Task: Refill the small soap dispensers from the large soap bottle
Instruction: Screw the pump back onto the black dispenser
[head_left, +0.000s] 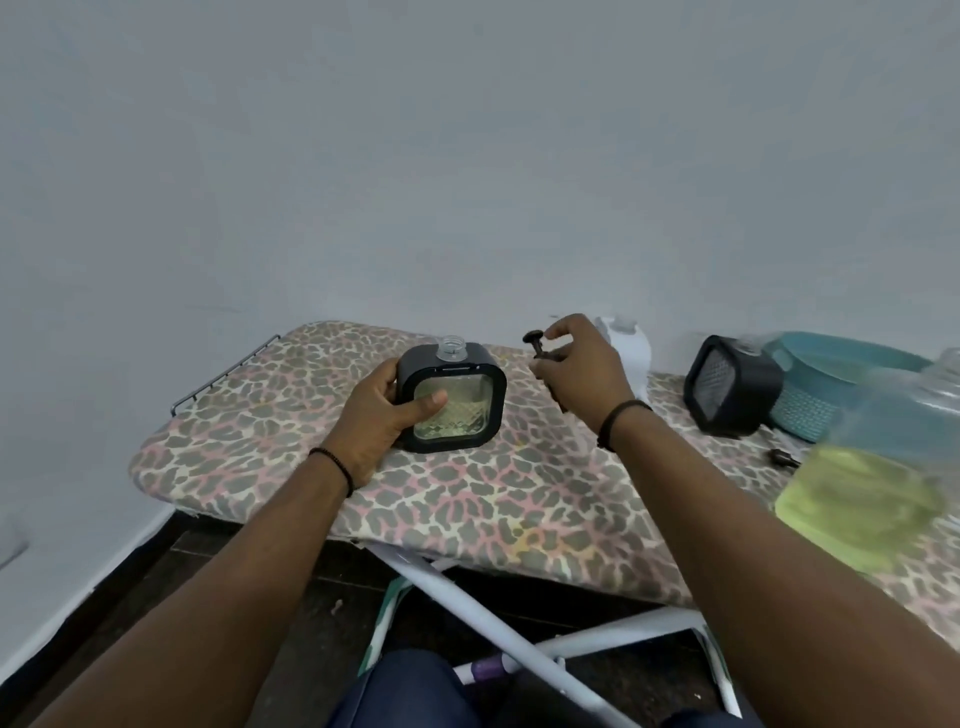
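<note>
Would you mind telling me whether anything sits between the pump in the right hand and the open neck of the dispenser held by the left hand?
Nothing visible does. The right hand holds the pump just right of the dispenser, whose clear neck stands uncapped. Only bare ironing board cover lies between them. The left hand grips the dispenser's side, clear of the neck.

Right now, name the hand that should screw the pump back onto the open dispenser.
Right. The right hand already pinches the pump beside the dispenser, whose neck is open; the left hand grips the body, steadying it.
</note>
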